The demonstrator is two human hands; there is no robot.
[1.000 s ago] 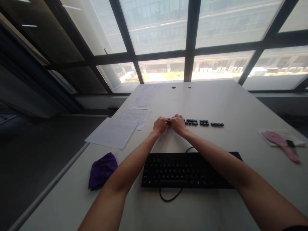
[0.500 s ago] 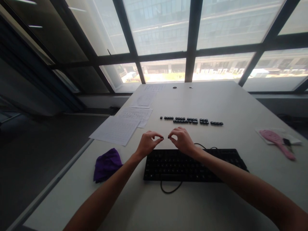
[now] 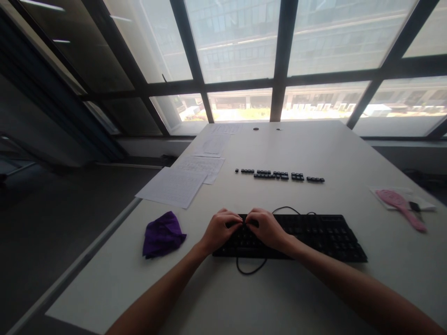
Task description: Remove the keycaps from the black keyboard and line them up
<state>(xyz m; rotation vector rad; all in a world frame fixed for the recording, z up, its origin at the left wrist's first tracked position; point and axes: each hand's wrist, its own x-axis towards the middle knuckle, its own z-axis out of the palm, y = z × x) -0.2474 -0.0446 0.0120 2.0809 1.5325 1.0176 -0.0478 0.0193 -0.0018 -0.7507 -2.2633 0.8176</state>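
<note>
A black keyboard (image 3: 324, 237) lies lengthwise on the white table in front of me. Over its upper left part, my left hand (image 3: 223, 228) and my right hand (image 3: 263, 227) nearly meet, thumb and forefinger pinched on each. Half a second ago a small dark keycap showed at the fingertips of each hand; against the black keys these pieces can hardly be made out now. Beyond the keyboard, loose black keycaps (image 3: 264, 176) stand in short rows. My wrists and right forearm cover some of the keys.
A crumpled purple cloth (image 3: 163, 235) lies left of the keyboard. Written paper sheets (image 3: 171, 186) run along the left table edge. At the right, a pink hairbrush (image 3: 394, 200) rests on a plastic bag. The keyboard cable (image 3: 251, 273) loops out at the front.
Both hands have come down and toward me, from above the keyboard's far edge onto its upper left keys. The view has shifted slightly. The rows of loose keycaps look the same.
</note>
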